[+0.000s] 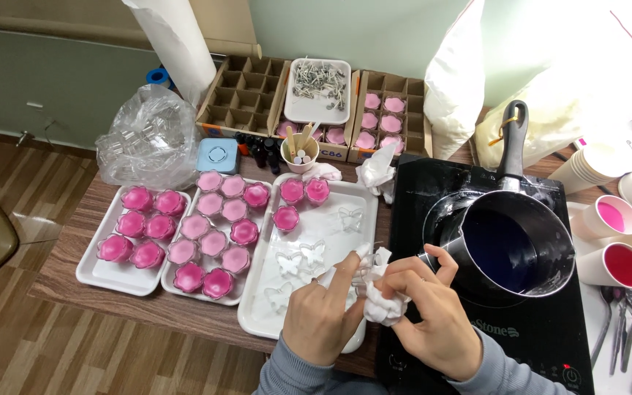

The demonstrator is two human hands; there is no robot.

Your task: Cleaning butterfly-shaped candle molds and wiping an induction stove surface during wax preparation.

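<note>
Trays of pink candles (184, 245) on counter (67, 271) | left hand (323, 314) grip around clear mould (363, 269) over white tray (257, 322) | right hand (433, 314) grip pinching white tissue (383, 303) against mould | dark saucepan (510, 245) on black hob (535, 344).

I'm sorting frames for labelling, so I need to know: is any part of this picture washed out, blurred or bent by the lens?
Head view: the top right corner is blown out by glare around the white bags and paper cups; straight edges bow outward toward the frame's sides; the left hand and right hand, holding a white tissue, look slightly soft; the pink moulds are sharp and evenly lit.
</note>
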